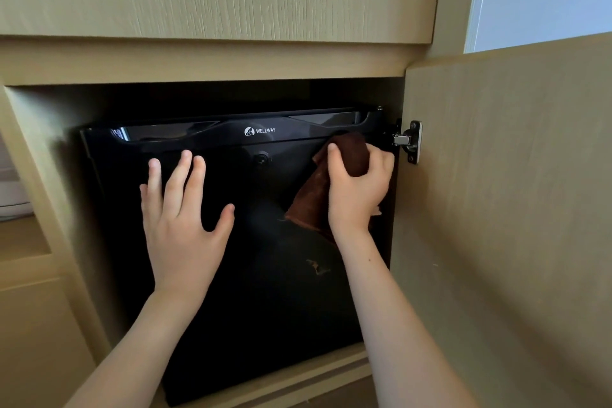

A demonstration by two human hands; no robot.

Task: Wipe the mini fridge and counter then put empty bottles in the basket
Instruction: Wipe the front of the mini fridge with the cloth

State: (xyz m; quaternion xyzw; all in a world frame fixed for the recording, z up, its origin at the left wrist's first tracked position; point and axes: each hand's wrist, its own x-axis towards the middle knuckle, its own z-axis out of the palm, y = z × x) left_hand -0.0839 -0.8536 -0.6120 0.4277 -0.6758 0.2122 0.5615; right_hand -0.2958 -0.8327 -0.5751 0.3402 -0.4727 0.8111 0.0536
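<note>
The fridge [231, 242] sits inside the cabinet with its black door closed; the left hand [178, 219] presses flat and open against it, left of the logo. The right hand [359, 189] grips a brown cloth [311, 199] bunched at the door's upper right corner. That cloth looks soft and floppy, best held wadded; the glossy door seems rigid and slick.

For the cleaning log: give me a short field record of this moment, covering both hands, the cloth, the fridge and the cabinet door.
left hand: flat on the front of the mini fridge, fingers straight and spread
right hand: grips the brown cloth, pressing it to the fridge's upper right corner
mini fridge: black, door looks shut, set in a wooden recess
cabinet door: swung open on the right, its hinge exposed
</note>
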